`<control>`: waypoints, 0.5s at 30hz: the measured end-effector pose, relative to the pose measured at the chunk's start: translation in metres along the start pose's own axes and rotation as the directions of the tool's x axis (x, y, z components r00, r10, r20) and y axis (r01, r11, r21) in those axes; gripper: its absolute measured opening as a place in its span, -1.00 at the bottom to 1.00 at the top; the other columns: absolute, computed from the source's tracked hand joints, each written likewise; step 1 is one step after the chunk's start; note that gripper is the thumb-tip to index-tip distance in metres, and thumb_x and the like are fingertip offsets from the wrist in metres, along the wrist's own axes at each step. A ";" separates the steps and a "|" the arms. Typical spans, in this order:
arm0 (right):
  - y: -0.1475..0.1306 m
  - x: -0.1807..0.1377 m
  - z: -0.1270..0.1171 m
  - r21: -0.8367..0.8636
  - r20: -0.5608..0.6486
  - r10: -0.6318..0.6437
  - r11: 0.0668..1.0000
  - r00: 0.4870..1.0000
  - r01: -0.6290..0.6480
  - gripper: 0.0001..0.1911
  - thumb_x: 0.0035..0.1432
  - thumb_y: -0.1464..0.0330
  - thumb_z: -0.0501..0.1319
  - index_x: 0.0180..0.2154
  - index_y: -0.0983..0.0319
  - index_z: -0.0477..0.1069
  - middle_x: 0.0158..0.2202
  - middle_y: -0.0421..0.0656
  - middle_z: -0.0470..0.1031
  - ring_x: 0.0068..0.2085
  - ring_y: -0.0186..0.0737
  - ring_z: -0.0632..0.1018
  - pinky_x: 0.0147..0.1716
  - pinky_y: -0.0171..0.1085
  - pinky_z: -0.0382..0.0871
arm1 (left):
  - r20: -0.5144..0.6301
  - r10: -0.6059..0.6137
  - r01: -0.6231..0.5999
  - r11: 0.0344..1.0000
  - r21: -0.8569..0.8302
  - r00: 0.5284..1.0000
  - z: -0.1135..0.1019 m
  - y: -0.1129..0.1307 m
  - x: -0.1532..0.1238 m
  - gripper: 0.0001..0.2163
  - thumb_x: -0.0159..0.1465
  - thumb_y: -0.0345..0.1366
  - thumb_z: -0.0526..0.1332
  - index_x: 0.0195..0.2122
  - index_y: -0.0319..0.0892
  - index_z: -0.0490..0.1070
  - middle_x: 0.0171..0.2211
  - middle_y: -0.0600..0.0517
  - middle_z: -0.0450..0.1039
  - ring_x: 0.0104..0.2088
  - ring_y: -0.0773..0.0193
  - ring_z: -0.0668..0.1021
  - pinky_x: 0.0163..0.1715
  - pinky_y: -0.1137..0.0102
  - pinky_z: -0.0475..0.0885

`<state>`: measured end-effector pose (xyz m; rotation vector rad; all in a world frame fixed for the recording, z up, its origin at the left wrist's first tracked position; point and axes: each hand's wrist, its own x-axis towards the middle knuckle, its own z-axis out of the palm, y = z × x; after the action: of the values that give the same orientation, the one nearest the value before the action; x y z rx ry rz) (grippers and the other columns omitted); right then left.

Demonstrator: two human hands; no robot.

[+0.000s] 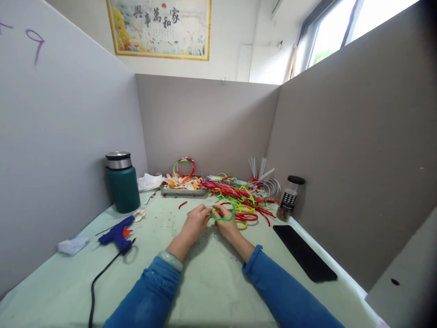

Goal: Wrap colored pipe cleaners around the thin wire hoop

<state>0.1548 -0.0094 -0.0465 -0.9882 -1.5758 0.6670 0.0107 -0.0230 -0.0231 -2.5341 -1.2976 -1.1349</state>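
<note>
Nearest, blue sleeves [150, 291] lead up over the pale surface [211, 291], with a bangle [170, 260] on the left wrist. Left of the hands lies a blue glue gun [118, 234] with its black cord [99, 275]; to their right, a flat black slab [303, 253]. The left hand [196, 223] and right hand [225, 223] nearly meet, fingertips pinched narrow on a green loop [234, 213] between them. Just beyond the right hand lie red and yellow loops [251, 217], then a tangle of colored strips [239, 189]. A jar [290, 202] stands farther right, a green bottle [123, 189] well left. Beyond the left hand, a metal tray [184, 193] holds petal-like pieces [186, 183] and a multicolored ring [194, 168].
</note>
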 end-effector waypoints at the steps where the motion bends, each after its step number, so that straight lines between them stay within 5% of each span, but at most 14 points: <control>1: 0.001 0.000 0.000 -0.013 0.007 0.001 1.000 1.000 -0.001 -0.72 0.09 0.25 0.10 -0.17 0.22 0.39 -0.48 -0.19 0.48 -0.59 -0.31 0.43 -0.56 -0.34 0.27 | 0.001 0.001 -0.001 1.000 0.002 1.000 0.000 0.000 0.000 -0.79 0.26 -0.37 0.03 -0.17 -0.18 0.43 -0.37 -0.01 0.33 -0.34 0.32 0.41 -0.30 0.45 0.29; 7: 0.000 0.001 -0.003 -0.097 0.017 -0.038 0.994 0.999 0.039 -0.73 0.11 0.32 0.07 -0.19 0.24 0.42 -0.66 -0.25 0.41 -0.59 -0.25 0.45 -0.53 -0.34 0.27 | 0.003 -0.019 0.019 0.999 -0.036 1.000 0.001 -0.001 0.000 -0.79 0.27 -0.35 0.03 -0.22 -0.20 0.45 -0.38 0.00 0.33 -0.35 0.34 0.41 -0.32 0.47 0.29; 15: -0.005 -0.001 -0.003 -0.117 0.041 -0.069 0.990 0.997 0.073 -0.80 0.12 0.34 0.07 -0.25 0.22 0.41 -0.57 -0.24 0.47 -0.56 -0.28 0.49 -0.50 -0.35 0.30 | -0.013 -0.046 0.045 0.995 -0.085 0.999 0.002 -0.004 0.000 -0.80 0.25 -0.36 0.05 -0.27 -0.20 0.48 -0.42 0.02 0.34 -0.39 0.36 0.41 -0.35 0.49 0.28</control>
<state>0.1561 -0.0130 -0.0422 -1.0065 -1.6905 0.5502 0.0092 -0.0198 -0.0257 -2.5623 -1.3378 -1.2411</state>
